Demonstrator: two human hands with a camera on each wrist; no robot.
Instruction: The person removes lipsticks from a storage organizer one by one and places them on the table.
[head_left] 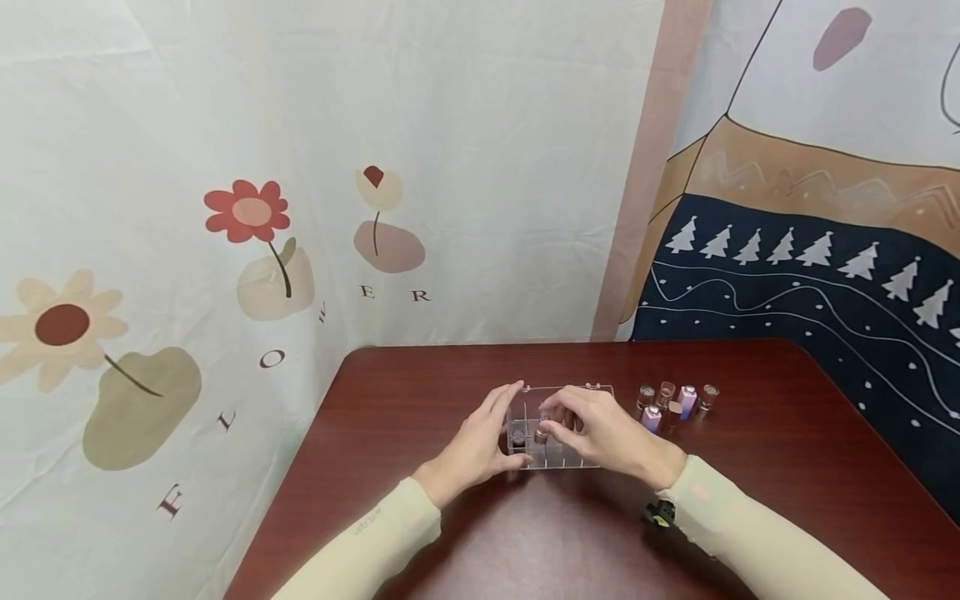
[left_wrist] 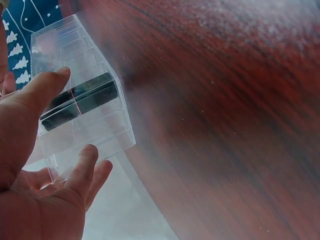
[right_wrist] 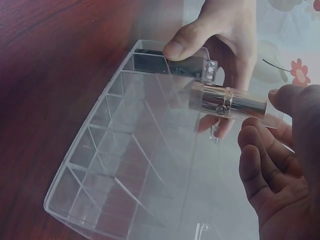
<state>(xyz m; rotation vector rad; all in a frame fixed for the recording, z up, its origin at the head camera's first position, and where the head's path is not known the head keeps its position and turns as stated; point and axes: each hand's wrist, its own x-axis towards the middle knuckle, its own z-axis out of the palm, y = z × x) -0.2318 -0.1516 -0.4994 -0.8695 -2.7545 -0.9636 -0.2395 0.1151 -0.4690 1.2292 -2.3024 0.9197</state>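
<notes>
A clear plastic compartment box (head_left: pixel 573 458) stands on the reddish-brown table (head_left: pixel 420 375). At its left end my left hand (head_left: pixel 474 442) holds it, thumb on one side and fingers on the other. My right hand (head_left: pixel 609 429) pinches a lipstick tube (right_wrist: pixel 225 102) with a shiny metallic body and clear ends. The tube is above the box's left part, beside a dark tube (left_wrist: pixel 82 102) that lies within the end compartment. Toward the right, several compartments look bare in the right wrist view. My right fingers partly cover the lipstick tube in the head view.
Right of the box stands a group of small tubes: two pink-purple ones (head_left: pixel 687 402) and several clear-topped brownish ones (head_left: pixel 708 397). A black device (head_left: pixel 660 513) sits at my right wrist. Printed cloth (head_left: pixel 487 208) hangs behind the table's far edge.
</notes>
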